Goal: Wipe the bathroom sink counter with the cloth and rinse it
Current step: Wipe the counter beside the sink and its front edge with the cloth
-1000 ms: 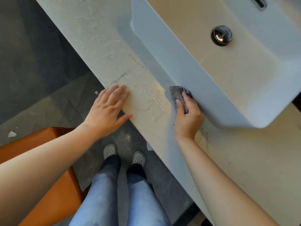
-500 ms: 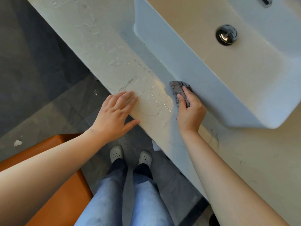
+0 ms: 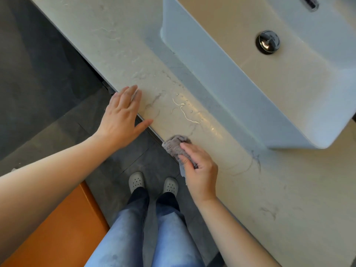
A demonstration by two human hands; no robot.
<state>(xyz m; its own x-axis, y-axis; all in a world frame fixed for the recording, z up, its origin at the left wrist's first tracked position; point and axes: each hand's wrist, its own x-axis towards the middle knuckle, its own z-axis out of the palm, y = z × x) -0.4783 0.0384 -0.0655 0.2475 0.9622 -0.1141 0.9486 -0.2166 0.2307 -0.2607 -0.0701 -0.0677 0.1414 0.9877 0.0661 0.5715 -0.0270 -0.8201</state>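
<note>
A pale marble counter [image 3: 119, 45] runs diagonally across the view, with water streaks shining near its front edge. On it sits a white rectangular sink [image 3: 221, 70] with a chrome drain plug [image 3: 268, 41]. My right hand [image 3: 199, 168] presses a small grey cloth [image 3: 174, 146] onto the counter's front edge. My left hand [image 3: 121, 116] lies flat and open on the counter edge to the left of the cloth, fingers apart, holding nothing.
Dark grey floor tiles [image 3: 38, 78] lie below the counter. An orange seat or stool [image 3: 63, 234] stands at the lower left beside my legs. My feet in pale clogs [image 3: 136, 182] stand close to the counter front. An overflow slot [image 3: 310, 3] shows at the sink's far wall.
My right hand has drawn the cloth away from the sink wall toward me, to the counter's front edge. The left hand stays flat on the edge.
</note>
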